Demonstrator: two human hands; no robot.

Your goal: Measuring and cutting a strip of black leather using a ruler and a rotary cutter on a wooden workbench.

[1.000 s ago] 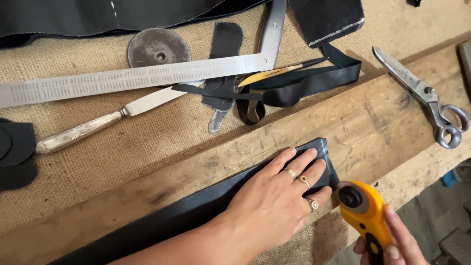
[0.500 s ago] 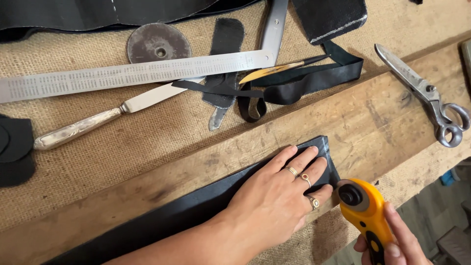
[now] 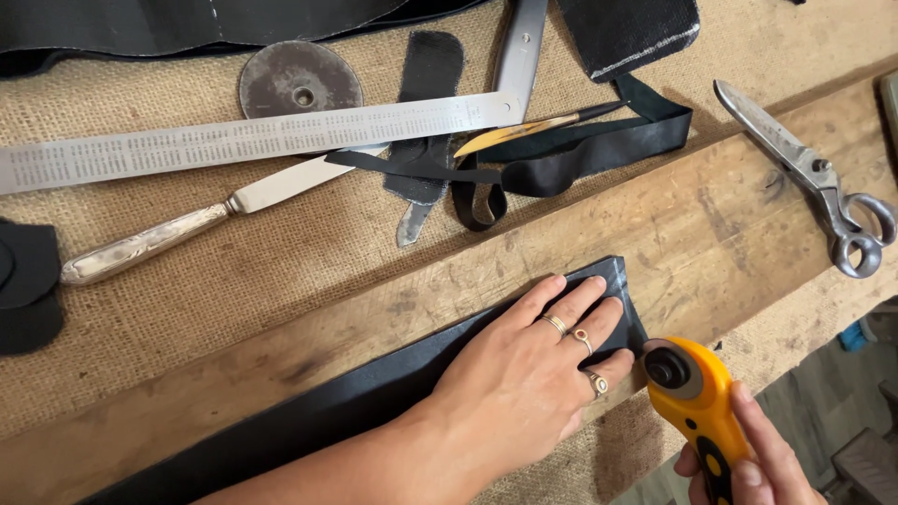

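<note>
1. Black leather strip (image 3: 374,393) lies flat along the wooden plank (image 3: 711,224), running from the lower left corner up to its squared end near the middle right; its left end is cut off by the frame edge.
2. Left hand (image 3: 524,383) is pressed down on the strip's right end, fingers (image 3: 571,304) slightly spread and flat, three rings showing; the palm hides the leather beneath it.
3. Right hand (image 3: 748,458) grips a yellow rotary cutter (image 3: 692,393), fingers wrapped round the handle; the hand and the handle's lower part run out of the frame, and the blade itself is hard to make out, sitting just beside the strip's end.
4. Further up, on the burlap cloth (image 3: 187,309) covering the table: a silver-handled knife (image 3: 224,220), a steel square ruler (image 3: 253,140) lying over it, a round metal disc (image 3: 299,84), and loose black straps (image 3: 561,159) tangled over a yellow-bladed tool (image 3: 514,136).
5. Scissors (image 3: 814,178) rest on the plank at the far right, well apart from both hands.
6. Dark pieces of material (image 3: 28,299) at the left edge and along the top are only partly in view.
7. Bottom right, past the table's edge, a grey floor (image 3: 823,411) shows, with blurred objects I cannot identify.
</note>
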